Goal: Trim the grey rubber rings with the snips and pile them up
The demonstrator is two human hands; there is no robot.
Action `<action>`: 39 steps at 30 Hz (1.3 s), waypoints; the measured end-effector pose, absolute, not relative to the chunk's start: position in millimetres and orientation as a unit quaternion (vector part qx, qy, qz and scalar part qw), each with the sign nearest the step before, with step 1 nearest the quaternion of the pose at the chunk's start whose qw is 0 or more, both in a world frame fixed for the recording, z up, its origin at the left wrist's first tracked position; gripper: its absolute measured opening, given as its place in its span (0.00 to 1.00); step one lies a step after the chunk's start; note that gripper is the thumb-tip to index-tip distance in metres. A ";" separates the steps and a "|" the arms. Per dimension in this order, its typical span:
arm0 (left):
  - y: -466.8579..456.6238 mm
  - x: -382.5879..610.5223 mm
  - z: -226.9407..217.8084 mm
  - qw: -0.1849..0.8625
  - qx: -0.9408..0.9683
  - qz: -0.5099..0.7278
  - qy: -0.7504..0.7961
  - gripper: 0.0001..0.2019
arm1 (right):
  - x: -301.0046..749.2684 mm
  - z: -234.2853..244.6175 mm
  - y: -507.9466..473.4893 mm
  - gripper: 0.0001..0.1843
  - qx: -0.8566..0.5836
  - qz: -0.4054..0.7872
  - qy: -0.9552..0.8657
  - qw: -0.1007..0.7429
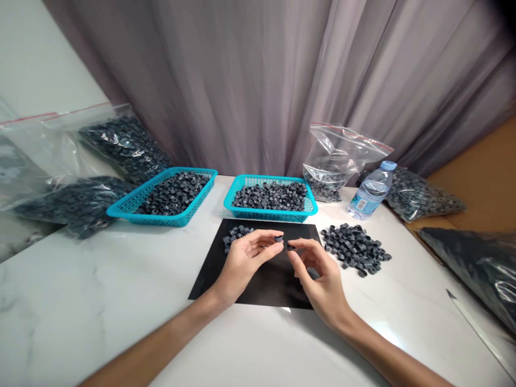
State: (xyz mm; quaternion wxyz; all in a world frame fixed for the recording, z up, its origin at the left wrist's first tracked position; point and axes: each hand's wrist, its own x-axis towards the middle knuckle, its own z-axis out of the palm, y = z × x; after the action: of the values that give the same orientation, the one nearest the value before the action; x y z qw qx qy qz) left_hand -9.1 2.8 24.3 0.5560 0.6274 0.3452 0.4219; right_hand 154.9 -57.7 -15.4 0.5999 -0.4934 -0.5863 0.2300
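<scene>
Above a black mat [258, 285], my left hand [245, 258] pinches a small dark plastic cap [278, 238] between thumb and fingertips. My right hand [320, 274] is closed in a pinch on another small dark ring-like piece [291, 247]. The two pieces are close together but apart. A small pile of dark grey pieces [237, 234] lies on the mat's far left corner, partly behind my left hand. To the right of the mat, a larger heap of dark grey caps [357, 248] is spread on the white table.
Two turquoise baskets, one in the middle [270, 217] and one at the left [181, 217], hold many small dark parts. Clear bags of parts stand at the left [124, 145] and right [326, 174]. A water bottle [370, 193] stands beside the right bags, before a grey curtain [226, 80].
</scene>
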 end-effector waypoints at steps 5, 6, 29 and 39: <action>1.3 -8.6 24.7 0.545 0.645 0.411 0.342 0.13 | 155.9 -14.8 -59.6 0.11 -0.482 0.286 -0.547 0.622; 1.0 -8.7 24.9 0.548 0.646 0.409 0.339 0.12 | 155.8 -14.6 -59.9 0.11 -0.480 0.291 -0.545 0.623; 0.7 -9.0 19.1 0.533 0.669 0.406 0.321 0.13 | 153.7 -16.3 -59.3 0.08 -0.485 0.159 -0.597 0.619; -1.0 -7.9 21.0 0.504 0.678 0.417 0.335 0.12 | 155.3 -20.2 -61.4 0.10 -0.470 0.210 -0.577 0.634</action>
State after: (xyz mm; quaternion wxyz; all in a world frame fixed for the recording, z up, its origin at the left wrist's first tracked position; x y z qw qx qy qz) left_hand -7.9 -1.0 21.0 0.5042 0.6779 0.3350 0.4172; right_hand 155.3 -61.4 -20.2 0.6336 -0.4703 -0.5772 0.2102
